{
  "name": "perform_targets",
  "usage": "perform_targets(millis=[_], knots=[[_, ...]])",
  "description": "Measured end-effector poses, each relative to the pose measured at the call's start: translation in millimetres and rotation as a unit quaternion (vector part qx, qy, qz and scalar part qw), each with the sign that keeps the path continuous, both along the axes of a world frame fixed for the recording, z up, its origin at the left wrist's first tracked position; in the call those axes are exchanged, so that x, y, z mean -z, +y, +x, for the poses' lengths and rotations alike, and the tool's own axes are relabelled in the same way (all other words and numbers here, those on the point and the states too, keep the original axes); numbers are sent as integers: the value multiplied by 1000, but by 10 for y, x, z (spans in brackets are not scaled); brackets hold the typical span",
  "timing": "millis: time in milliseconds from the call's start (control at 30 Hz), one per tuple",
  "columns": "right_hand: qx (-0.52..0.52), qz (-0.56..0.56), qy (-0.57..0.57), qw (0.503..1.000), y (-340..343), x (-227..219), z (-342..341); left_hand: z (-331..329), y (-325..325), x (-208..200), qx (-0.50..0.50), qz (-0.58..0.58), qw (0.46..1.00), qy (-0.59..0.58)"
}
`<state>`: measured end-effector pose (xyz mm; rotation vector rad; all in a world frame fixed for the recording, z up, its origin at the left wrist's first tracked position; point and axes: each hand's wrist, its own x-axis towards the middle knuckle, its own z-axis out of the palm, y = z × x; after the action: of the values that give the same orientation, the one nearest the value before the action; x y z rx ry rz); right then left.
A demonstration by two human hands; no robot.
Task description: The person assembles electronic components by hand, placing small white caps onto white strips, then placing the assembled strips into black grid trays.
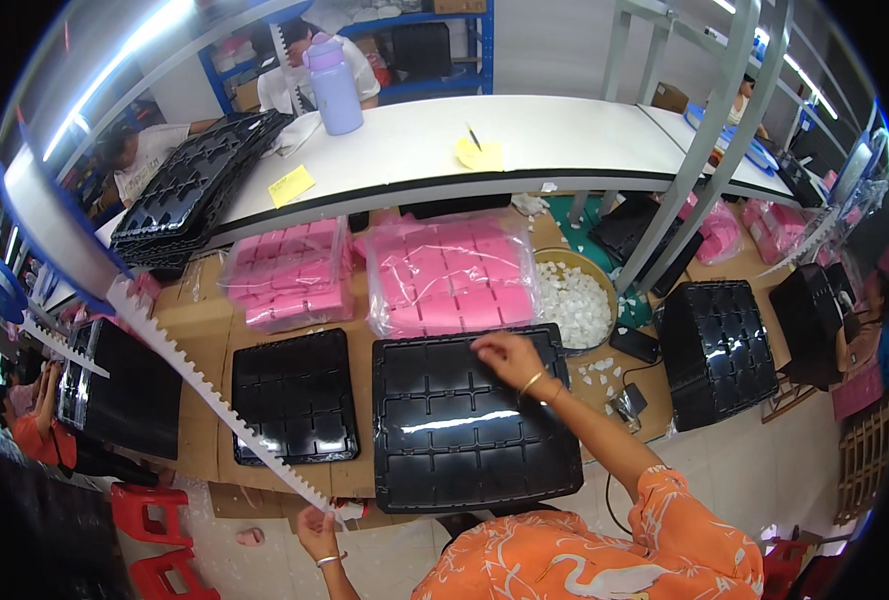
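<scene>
My left hand (316, 532) is closed, its fingertips pinching the lower end of a white toothed strip (199, 378). The strip runs taut up to a blue-rimmed reel (49, 225) at the upper left. Over the far part of a large black plastic tray stack (444, 465) hangs my right hand (509, 360), fingers curled together. Whatever may be between those fingers is too small to make out. Left of that stack lies a smaller black tray (294, 400), partly crossed by the strip.
Bagged pink foam blocks (449, 275) and a second pink bag (289, 270) line the back. A round tub holds white pieces (574, 305). Another black tray stack (719, 350) stands right. On the shelf are a lilac bottle (334, 90) and black trays (189, 185). Co-workers sit around.
</scene>
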<state>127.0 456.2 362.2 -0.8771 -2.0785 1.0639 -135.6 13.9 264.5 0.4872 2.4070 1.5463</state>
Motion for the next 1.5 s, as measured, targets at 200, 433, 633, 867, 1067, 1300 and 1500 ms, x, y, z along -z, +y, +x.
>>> perform_targets(millis=[200,433,633,867,1067,1300,1500], knots=[[87,76,-58,992,1112,452,342,374,834,-833,-76,24,986,150],[17,164,-189,968,1525,564,290,1030,2069,-1446,147,80,963,210],[-18,198,-236,951,1707,554,222,1211,2892,-1529,249,84,950,171],[-45,124,-77,988,1805,-239,60,1355,3691,-1230,441,120,826,-330],[-133,-10,-23,991,1868,-612,65,1415,4399,-691,278,382,635,-611],[-170,-90,-18,981,1507,-831,540,839,4455,-561,100,511,607,-600],[-131,0,-61,989,1053,-708,776,399,4022,-539,164,495,743,-419]])
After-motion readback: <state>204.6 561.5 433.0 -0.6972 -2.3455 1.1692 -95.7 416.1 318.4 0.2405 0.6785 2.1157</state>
